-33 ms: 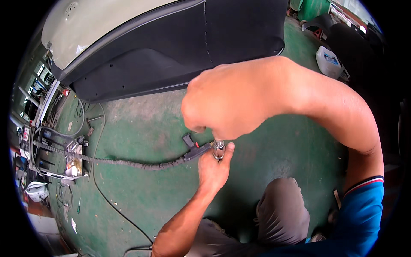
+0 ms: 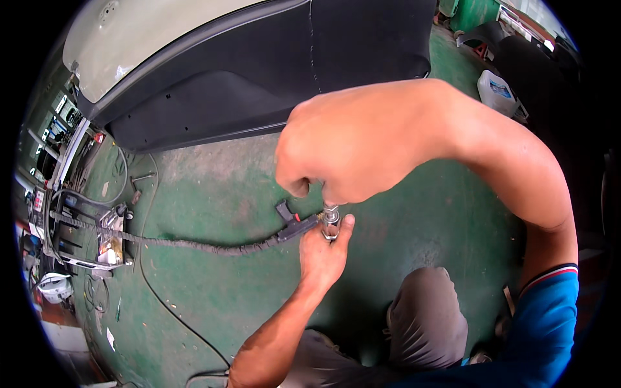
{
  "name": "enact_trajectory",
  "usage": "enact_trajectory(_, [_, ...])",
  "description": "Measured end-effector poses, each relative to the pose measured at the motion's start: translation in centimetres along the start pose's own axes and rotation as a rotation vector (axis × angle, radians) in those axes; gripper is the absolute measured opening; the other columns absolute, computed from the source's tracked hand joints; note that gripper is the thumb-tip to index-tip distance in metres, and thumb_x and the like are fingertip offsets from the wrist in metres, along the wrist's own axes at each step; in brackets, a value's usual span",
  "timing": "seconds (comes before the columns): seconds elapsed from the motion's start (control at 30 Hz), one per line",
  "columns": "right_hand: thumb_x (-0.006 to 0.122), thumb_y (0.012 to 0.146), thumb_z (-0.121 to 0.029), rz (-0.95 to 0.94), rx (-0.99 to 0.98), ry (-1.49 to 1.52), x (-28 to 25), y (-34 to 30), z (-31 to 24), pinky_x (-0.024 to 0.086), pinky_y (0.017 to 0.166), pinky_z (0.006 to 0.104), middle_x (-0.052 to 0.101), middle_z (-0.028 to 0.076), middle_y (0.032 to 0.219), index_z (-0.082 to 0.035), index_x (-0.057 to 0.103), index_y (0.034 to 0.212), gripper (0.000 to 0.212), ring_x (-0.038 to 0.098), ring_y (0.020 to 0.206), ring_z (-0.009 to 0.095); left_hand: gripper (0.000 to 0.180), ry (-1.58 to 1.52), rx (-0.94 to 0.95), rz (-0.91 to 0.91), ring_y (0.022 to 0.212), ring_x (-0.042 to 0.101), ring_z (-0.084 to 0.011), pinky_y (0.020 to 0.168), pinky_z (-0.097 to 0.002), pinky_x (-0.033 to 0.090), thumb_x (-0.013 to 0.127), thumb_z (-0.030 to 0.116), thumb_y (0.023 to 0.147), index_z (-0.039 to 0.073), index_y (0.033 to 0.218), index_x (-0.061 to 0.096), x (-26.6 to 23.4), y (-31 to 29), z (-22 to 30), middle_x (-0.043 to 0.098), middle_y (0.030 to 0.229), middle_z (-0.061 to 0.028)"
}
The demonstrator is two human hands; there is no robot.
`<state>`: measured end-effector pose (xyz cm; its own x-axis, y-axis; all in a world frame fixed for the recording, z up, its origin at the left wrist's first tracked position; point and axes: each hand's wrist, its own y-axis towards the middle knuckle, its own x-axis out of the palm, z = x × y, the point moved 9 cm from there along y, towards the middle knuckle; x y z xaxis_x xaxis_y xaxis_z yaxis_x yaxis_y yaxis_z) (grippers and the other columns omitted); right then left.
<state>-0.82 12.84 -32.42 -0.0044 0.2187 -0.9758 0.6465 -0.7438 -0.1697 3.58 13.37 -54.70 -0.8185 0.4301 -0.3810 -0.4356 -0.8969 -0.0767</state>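
Observation:
My left hand [image 2: 322,260] is closed round the front end of a black pistol-grip gun [image 2: 299,227], its thumb up along a shiny metal fitting [image 2: 331,226]. A thick cable in a dark braided sleeve [image 2: 213,247] runs left from the gun's rear. The gun's handle points up and away, with a small red trigger. Just above the fitting my right hand [image 2: 362,142] is bent down from the wrist, fingers curled. A small bright metal piece [image 2: 330,210] shows below its fingers at the fitting's top; the hand hides most of what it grips.
A cream vehicle panel with a dark lower part [image 2: 220,97] stands ahead. At left, the cable reaches a wheeled machine cart [image 2: 100,239]. Hoses [image 2: 174,307] and a hammer [image 2: 137,187] lie on the green floor. A white jug [image 2: 497,92] stands far right; my knee [image 2: 430,317] is below.
My right hand has risen slightly, and more of the metal piece below its fingers shows. My left hand and the gun are almost still.

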Motion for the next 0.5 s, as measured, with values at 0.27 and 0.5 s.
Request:
enact_trajectory(0.27, [0.064,0.067,0.003,0.306,-0.084,0.109,-0.5,-2.3,-0.5,0.046,0.059,0.0445,0.055,0.014,0.067,0.002,0.061,0.075,0.009,0.061,0.068,0.035,0.058,0.001,-0.040,0.001,0.053,0.046,-0.0237,0.056,-0.0422,0.039,0.065,0.046,0.094,0.001,0.062,0.047,-0.2,0.0,-0.4,0.048,0.054,-0.0087])
enact_trajectory(0.5, [0.059,0.072,-0.004,0.367,-0.017,0.670,1.1,-3.3,1.4,0.050,0.063,0.0378,0.064,0.014,0.072,0.003,0.068,0.089,0.020,0.064,0.069,0.024,0.030,-0.124,0.098,-0.027,0.064,0.051,-0.0095,0.060,-0.0283,0.045,0.070,0.028,0.093,0.000,0.087,0.060,0.2,0.2,0.6,0.056,0.071,-0.0008])
